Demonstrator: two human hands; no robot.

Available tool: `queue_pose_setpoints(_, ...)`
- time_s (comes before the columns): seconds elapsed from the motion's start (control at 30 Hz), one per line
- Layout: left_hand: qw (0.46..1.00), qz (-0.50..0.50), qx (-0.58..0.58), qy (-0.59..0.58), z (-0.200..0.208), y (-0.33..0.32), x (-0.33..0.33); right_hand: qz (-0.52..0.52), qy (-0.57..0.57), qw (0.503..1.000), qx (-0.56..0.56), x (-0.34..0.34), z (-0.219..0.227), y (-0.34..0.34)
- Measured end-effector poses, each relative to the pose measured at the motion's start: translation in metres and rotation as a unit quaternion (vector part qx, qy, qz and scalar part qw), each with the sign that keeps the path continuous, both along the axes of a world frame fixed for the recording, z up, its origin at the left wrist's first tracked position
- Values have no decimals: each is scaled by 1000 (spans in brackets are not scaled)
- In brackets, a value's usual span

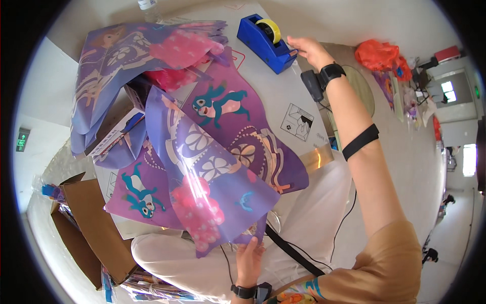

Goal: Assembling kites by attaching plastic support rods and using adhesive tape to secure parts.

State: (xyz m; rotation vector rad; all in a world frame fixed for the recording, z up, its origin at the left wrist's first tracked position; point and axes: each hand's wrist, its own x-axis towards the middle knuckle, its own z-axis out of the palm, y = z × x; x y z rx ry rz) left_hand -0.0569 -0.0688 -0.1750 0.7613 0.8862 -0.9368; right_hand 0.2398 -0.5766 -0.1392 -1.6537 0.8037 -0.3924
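A purple printed plastic sheet (223, 147) with cartoon figures, white flowers and pink patches lies in folds over the table and hangs toward my lap. My left hand (248, 261) is closed on its lower edge, close to my body. At the far right of the table stands a blue tape dispenser (260, 43) with a roll of yellow tape (271, 29). My right hand (310, 50) reaches to its cutter end, fingers stretched and apart. Whether the fingertips touch the tape cannot be made out.
More purple sheets (116, 66) lie over a box at the table's far left. An open cardboard box (96, 223) with packed items stands at lower left. Behind the table is a water bottle (149, 9). A round stool (357, 91) and a red plastic bag (377, 53) are at right.
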Motion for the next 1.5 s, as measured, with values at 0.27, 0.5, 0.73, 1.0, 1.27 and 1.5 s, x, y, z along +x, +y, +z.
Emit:
queue_pose_setpoints(0.27,1000,9,12,-26,4,3,0,76,126,980,-133,-39,2,15)
queue_pose_setpoints(0.5,999,28,6,-15,14,0,-10,-44,22,993,105,-69,-76,26)
queue_pose_setpoints(0.73,989,6,-21,-148,12,1,-3,87,-117,988,39,-184,13,192)
queue_pose_setpoints(1.0,983,-55,-23,-173,16,-16,-5,75,83,960,256,-358,54,345)
queue_pose_setpoints(1.27,981,-35,-73,-177,11,-15,-14,-22,91,949,300,-370,37,382)
queue_pose_setpoints(1.5,983,-12,-86,-163,3,-12,-15,-66,119,952,275,-369,29,385)
